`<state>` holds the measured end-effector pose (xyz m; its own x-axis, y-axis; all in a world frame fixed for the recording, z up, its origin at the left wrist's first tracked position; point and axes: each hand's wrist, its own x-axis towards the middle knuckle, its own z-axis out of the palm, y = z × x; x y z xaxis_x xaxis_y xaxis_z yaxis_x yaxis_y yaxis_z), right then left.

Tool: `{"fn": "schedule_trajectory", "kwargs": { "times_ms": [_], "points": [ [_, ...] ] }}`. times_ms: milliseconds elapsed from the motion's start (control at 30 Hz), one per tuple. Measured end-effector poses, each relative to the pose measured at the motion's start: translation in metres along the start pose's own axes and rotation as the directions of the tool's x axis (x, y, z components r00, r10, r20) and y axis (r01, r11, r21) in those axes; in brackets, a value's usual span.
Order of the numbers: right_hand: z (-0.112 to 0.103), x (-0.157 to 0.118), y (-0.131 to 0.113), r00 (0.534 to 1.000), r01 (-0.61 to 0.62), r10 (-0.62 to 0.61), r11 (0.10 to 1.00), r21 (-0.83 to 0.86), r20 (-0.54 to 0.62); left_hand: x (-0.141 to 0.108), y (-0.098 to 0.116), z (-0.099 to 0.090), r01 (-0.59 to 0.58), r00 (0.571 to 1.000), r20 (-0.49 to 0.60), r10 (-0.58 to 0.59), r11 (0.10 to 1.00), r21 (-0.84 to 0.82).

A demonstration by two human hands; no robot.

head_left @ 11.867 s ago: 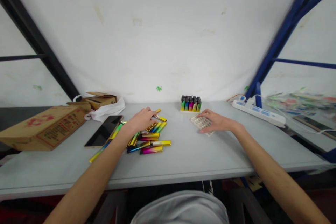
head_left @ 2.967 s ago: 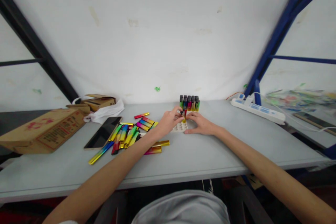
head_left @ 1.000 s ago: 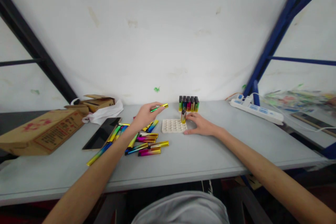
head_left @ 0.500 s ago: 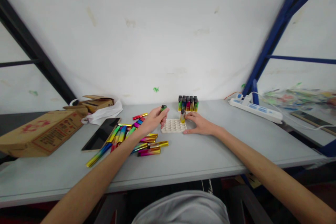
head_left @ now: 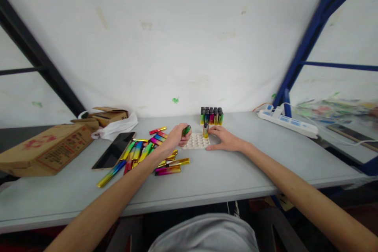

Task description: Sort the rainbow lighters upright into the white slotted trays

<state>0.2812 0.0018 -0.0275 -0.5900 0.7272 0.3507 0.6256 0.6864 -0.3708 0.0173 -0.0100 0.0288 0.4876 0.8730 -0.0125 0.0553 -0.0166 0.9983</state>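
The fingers of the left hand point(head_left: 177, 136) were curled snugly round a green lighter point(head_left: 186, 130), its dark end poking out toward 1 o'clock and most of its body hidden in the grip. The fingers of the right hand point(head_left: 226, 139) were parted in a loose C, the forefinger at an upright gold lighter point(head_left: 206, 131) and the thumb by the near right corner of a pale socketed tray point(head_left: 197, 141); whether they pressed on either could not be told. That gold lighter stood at the tray's 2 o'clock corner. Each lighter looked light and stiff, its shiny skin probably slippery, so a pinch round the middle of the body seemed surest, kept off the dark top; the tray appeared light enough to slide unless steadied by its rim. Outward from it, a block of upright lighters point(head_left: 212, 117) stood at 1 o'clock, loose lighters point(head_left: 147, 152) sprawled between 8 and 9 o'clock on the worktop point(head_left: 251, 173), a phone-like slab point(head_left: 113, 152) lay beyond at 9, and a power strip point(head_left: 291, 126) near 3.
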Motion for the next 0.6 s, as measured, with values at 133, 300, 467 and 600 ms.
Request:
{"fn": "schedule_trajectory", "kwargs": {
  "times_ms": [133,300,467,600],
  "points": [
    [-0.001,0.0,-0.001,1.0,-0.011,0.011,1.0,-0.003,0.008,0.001,-0.001,0.0,0.014,1.0,-0.015,-0.014,1.0,0.002],
    [0.0,0.0,0.0,1.0,-0.013,0.013,1.0,-0.006,0.01,0.007,-0.007,-0.001,0.0,0.999,0.038,0.001,0.999,-0.038],
    [0.0,0.0,-0.002,1.0,-0.02,0.02,1.0,-0.002,0.009,0.006,-0.011,0.002,-0.153,0.988,-0.006,0.153,0.988,0.034],
    [0.0,0.0,-0.002,1.0,-0.029,0.029,1.0,-0.002,0.006,0.006,-0.012,0.006,-0.289,0.955,0.007,0.297,0.923,0.256]
  ]
}}
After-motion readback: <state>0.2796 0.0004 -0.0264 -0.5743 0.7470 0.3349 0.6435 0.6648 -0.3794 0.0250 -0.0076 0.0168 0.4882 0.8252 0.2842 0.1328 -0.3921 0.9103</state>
